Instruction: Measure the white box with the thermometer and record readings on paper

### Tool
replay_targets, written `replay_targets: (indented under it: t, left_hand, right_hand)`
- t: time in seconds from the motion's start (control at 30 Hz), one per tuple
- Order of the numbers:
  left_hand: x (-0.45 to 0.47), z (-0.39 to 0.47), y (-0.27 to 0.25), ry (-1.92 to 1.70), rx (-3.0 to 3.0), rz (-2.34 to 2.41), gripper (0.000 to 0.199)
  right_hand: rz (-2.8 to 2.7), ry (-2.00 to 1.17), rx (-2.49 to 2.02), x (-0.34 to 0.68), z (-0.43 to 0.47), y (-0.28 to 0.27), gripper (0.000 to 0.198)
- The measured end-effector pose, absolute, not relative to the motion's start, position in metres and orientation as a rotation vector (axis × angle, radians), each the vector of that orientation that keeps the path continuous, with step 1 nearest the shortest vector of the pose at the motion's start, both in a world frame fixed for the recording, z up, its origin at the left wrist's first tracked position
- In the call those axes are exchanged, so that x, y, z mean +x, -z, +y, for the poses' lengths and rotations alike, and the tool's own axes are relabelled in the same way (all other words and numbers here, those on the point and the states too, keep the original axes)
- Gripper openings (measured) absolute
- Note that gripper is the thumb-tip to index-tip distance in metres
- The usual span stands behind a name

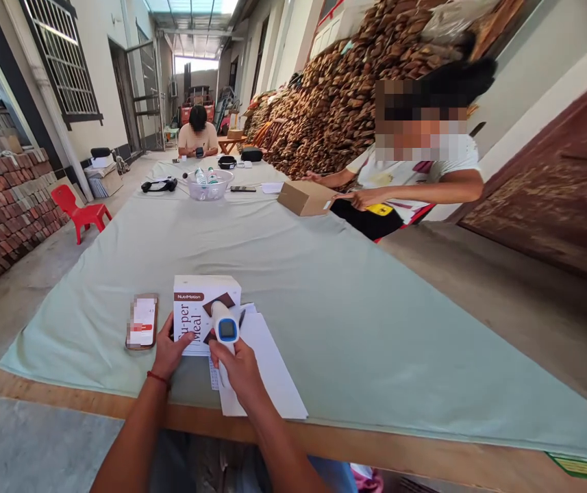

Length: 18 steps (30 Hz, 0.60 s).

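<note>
My left hand [170,350] grips the left edge of a white box [198,282] printed with a brown band and large lettering, its thumb across the front face. In my right hand [242,370] is a white infrared thermometer [220,313] with a blue-rimmed display, held by its handle just in front of the box's right side. White paper sheets [267,363] lie under and beside my right hand. A dark pen-like tip shows next to the thermometer, mostly hidden. Left of the box, a phone [142,322] with a lit screen rests on the cloth.
A pale green cloth [375,329] covers the long table. Farther along stand a clear plastic basin [209,186] with bottles, a black headset-like strap [159,185] and dark cases. At the right, a person handles a cardboard box [304,197]; another person sits at the far end.
</note>
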<state>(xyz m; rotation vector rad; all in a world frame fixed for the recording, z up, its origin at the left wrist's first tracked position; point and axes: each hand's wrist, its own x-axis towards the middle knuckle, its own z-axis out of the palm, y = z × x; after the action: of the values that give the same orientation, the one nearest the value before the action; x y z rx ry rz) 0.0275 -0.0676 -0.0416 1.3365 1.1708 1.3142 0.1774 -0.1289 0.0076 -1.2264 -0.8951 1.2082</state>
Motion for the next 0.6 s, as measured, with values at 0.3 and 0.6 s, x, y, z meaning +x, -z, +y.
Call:
replay_targets:
  t: [0.3,0.6]
  left_hand:
    - [0.032,-0.071,0.036,-1.312,1.348,1.154,0.054]
    - [0.031,-0.065,0.046,-1.321,1.311,1.163,0.065]
  right_hand:
    - [-0.899,-1.136,-1.214,0.177,-0.132,-0.007,0.026]
    - [-0.891,-1.072,-1.271,0.176,-0.133,-0.007,0.024]
